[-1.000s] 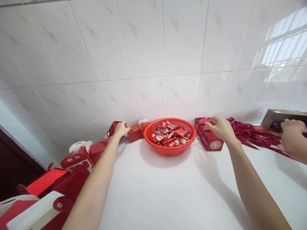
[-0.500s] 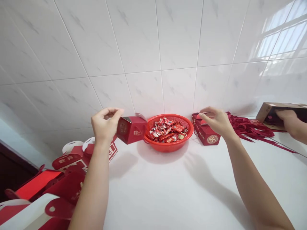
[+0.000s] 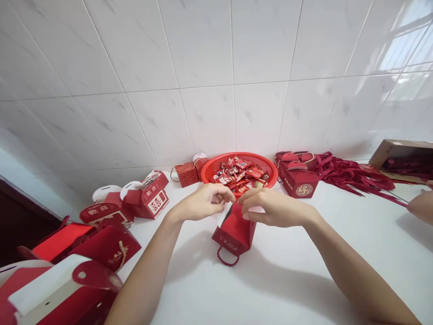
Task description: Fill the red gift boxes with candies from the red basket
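In the head view, the step in hand looks to be handling the open top of a small red box [image 3: 234, 241], which is in front of the red basket [image 3: 205, 175], on the wearer's side. The box sits tilted, its inside showing and a cord loop [image 3: 228, 263] hanging at the near end; whether it rests on the white table [image 3: 199, 293] is unclear. The next move seems to call for a light, even touch on the thin card, with the loop kept free of the fingers.

The left hand [image 3: 205, 203] comes in from the near left of the basket, palm turned inward, fingers curled together above the thumb. The right hand [image 3: 274, 208] mirrors it from the near right, wrist bent inward, fingers bent and a little spread at the box's upper edge. Their fingertips nearly meet; whether either set is clamped on the card cannot be told. Both forearms slant up from the bottom corners.

Wrapped sweets [image 3: 254, 173] fill the basket. Closed boxes [image 3: 299, 181] stand just to its right, with dark red ribbons [image 3: 352, 177] beyond.
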Demonstrator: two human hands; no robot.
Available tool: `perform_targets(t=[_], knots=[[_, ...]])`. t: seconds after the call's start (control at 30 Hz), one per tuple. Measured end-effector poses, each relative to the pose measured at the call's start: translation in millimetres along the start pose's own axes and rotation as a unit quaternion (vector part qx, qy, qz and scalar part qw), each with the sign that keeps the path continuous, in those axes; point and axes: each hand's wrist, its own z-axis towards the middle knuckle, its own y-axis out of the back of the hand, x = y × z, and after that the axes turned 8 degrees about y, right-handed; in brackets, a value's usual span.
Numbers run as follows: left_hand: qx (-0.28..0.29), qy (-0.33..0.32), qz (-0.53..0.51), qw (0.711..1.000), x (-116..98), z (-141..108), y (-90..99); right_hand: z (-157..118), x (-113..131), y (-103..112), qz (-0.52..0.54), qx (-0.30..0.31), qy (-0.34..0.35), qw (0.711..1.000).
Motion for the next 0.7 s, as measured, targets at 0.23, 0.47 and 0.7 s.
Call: perform_targets(t=[0.23,0.47,0.7], knots=[[0.039,0.095,0.191,0.976,23,7,-1.6,8,0,-10,-0.027,0.090,-0.094,0.991],[0.090,0.140,0.199,0.966,22,10,-5.4,4,1,-8,-0.016,0.156,-0.126,0.979],[0.088,0.108,0.185,0.973,17,8,-2.7,-5,6,-6,-0.025,0.124,-0.106,0.986]])
